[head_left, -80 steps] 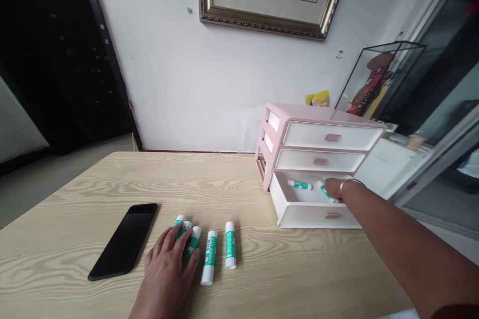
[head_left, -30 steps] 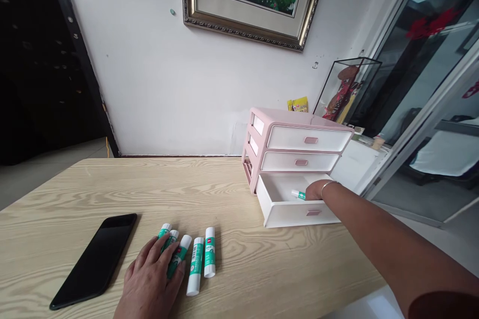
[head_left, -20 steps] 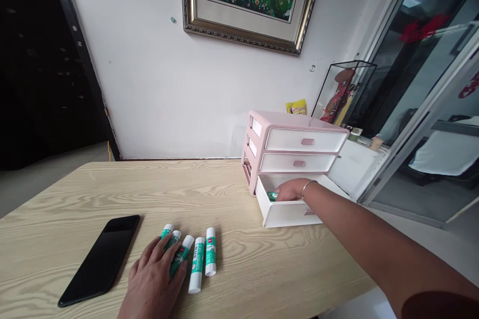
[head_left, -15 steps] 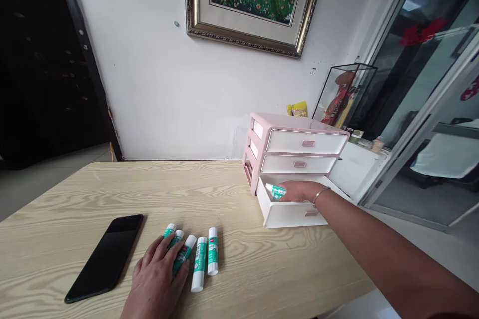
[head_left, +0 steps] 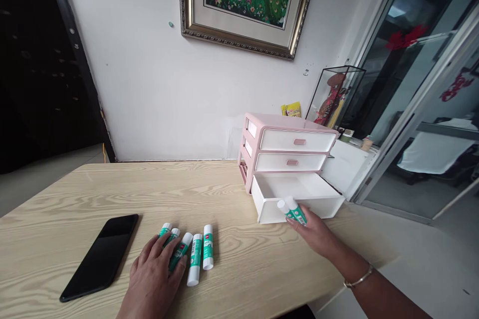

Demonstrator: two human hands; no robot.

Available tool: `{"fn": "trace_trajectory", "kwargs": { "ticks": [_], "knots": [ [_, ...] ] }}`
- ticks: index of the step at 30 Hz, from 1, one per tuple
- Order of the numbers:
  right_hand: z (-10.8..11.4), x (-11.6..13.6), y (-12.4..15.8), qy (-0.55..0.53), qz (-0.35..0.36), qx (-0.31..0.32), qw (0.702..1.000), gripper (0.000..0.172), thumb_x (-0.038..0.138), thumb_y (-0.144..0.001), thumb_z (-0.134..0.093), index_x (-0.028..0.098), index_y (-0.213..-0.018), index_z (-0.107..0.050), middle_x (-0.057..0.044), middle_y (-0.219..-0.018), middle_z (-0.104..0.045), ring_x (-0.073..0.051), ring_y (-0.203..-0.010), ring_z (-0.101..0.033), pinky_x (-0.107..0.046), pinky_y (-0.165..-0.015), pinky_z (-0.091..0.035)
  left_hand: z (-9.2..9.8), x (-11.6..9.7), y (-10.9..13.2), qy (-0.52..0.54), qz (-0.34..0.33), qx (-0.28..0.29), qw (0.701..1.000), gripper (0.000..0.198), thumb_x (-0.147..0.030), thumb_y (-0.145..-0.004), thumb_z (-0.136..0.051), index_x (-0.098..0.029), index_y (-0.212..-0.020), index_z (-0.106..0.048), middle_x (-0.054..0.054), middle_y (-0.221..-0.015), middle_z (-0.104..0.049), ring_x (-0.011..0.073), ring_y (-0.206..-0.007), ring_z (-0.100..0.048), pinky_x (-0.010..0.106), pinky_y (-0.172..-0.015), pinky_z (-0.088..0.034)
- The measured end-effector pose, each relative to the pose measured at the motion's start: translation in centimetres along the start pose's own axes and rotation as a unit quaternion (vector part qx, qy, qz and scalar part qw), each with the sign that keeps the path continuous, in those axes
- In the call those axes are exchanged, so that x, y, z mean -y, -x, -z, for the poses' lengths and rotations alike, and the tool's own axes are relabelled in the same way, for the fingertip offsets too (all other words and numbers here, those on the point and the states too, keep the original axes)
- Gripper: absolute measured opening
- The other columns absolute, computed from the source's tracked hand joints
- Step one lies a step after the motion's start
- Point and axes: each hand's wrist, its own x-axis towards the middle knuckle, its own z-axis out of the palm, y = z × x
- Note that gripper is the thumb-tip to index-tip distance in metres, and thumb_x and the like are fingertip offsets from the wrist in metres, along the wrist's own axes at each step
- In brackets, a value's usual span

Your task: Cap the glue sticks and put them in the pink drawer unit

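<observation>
My right hand is closed around two glue sticks with white caps and green labels, just in front of the open bottom drawer. That white drawer sticks out of a pink and white drawer unit, and its bare inside shows. Over on the left, my left hand is cupped over three similar glue sticks lying on the table; fingers and palm partly hide them. Two more, a nearer glue stick and a farther glue stick, lie just right of its thumb.
A black phone lies left of my left hand on the wooden table. Behind the drawer unit are a yellow packet and a glass case. A framed picture hangs on the wall.
My right hand has come out of the drawer toward me, bringing glue sticks with it; two now show. My left hand stays over its glue sticks. The view has shifted slightly.
</observation>
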Motion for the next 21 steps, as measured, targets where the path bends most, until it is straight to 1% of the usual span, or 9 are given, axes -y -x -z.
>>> {"fn": "trace_trajectory", "kwargs": {
  "ticks": [2,4,6,9,13,17,19,21],
  "knots": [
    [-0.6,-1.0,-0.8,0.047,0.024,-0.026,0.998,0.047,0.047,-0.091,-0.055,0.021,-0.13,-0.058,-0.012,-0.123,-0.07,-0.031,-0.114,-0.064,-0.043,-0.101,-0.048,-0.2,0.2,0.0,0.0,0.0,0.003,1.0,0.05,-0.044,-0.096,-0.042,-0.024,-0.132,-0.07,0.006,-0.148,-0.061,0.0335,-0.144,-0.043,0.052,-0.113,-0.038],
    [-1.0,-1.6,-2.1,0.095,0.04,-0.049,0.993,0.047,0.042,-0.09,-0.054,0.019,-0.131,-0.058,-0.014,-0.124,-0.068,-0.032,-0.118,-0.061,-0.043,-0.104,-0.046,-0.3,0.3,-0.1,0.003,-0.002,0.006,1.0,0.049,-0.044,-0.096,-0.042,-0.025,-0.132,-0.07,0.006,-0.149,-0.06,0.0331,-0.145,-0.042,0.053,-0.113,-0.038],
    [-1.3,-1.7,-3.6,0.138,0.056,-0.06,0.987,0.045,0.039,-0.091,-0.053,0.017,-0.13,-0.06,-0.016,-0.124,-0.068,-0.033,-0.121,-0.059,-0.043,-0.105,-0.044,-0.4,0.4,-0.1,0.005,-0.003,0.008,1.0,0.049,-0.045,-0.096,-0.044,-0.026,-0.132,-0.07,0.005,-0.15,-0.059,0.0328,-0.146,-0.041,0.052,-0.113,-0.038],
    [-1.9,-1.2,-5.6,0.191,0.075,-0.065,0.977,0.042,0.034,-0.092,-0.052,0.014,-0.127,-0.062,-0.017,-0.123,-0.067,-0.033,-0.123,-0.057,-0.043,-0.105,-0.044,-0.4,0.4,-0.2,0.006,-0.002,0.013,1.0,0.047,-0.045,-0.095,-0.046,-0.027,-0.13,-0.072,0.006,-0.149,-0.06,0.0334,-0.145,-0.042,0.052,-0.113,-0.039],
    [-2.7,-0.2,-8.1,0.208,0.077,-0.065,0.973,0.036,0.027,-0.091,-0.055,0.015,-0.123,-0.065,-0.016,-0.121,-0.068,-0.03,-0.119,-0.058,-0.039,-0.104,-0.044,-0.2,0.2,-0.3,0.01,0.001,0.014,1.0,0.044,-0.043,-0.095,-0.047,-0.028,-0.128,-0.073,0.006,-0.148,-0.061,0.0337,-0.144,-0.044,0.053,-0.111,-0.04],
    [-2.9,0.3,-10.1,0.206,0.073,-0.062,0.974,0.032,0.025,-0.091,-0.056,0.018,-0.121,-0.066,-0.013,-0.119,-0.069,-0.027,-0.116,-0.059,-0.037,-0.104,-0.042,-0.2,0.2,-0.3,0.019,-0.003,0.006,1.0,0.042,-0.042,-0.094,-0.049,-0.03,-0.126,-0.073,0.006,-0.147,-0.062,0.0342,-0.144,-0.044,0.054,-0.109,-0.041],
    [-2.9,0.5,-10.4,0.206,0.064,-0.065,0.974,0.032,0.025,-0.091,-0.056,0.016,-0.121,-0.066,-0.014,-0.119,-0.069,-0.028,-0.117,-0.059,-0.037,-0.104,-0.041,-0.4,0.3,-0.3,0.029,-0.007,-0.005,1.0,0.041,-0.042,-0.094,-0.05,-0.03,-0.125,-0.073,0.006,-0.146,-0.062,0.0346,-0.143,-0.044,0.055,-0.109,-0.041],
    [-3.2,0.9,-10.2,0.202,0.049,-0.066,0.976,0.034,0.025,-0.091,-0.056,0.014,-0.122,-0.065,-0.016,-0.119,-0.069,-0.029,-0.117,-0.059,-0.037,-0.102,-0.042,-0.7,0.4,-0.3,0.036,-0.012,-0.016,0.999,0.04,-0.042,-0.094,-0.05,-0.03,-0.125,-0.073,0.006,-0.146,-0.062,0.0344,-0.144,-0.044,0.055,-0.108,-0.041]
  ]
}}
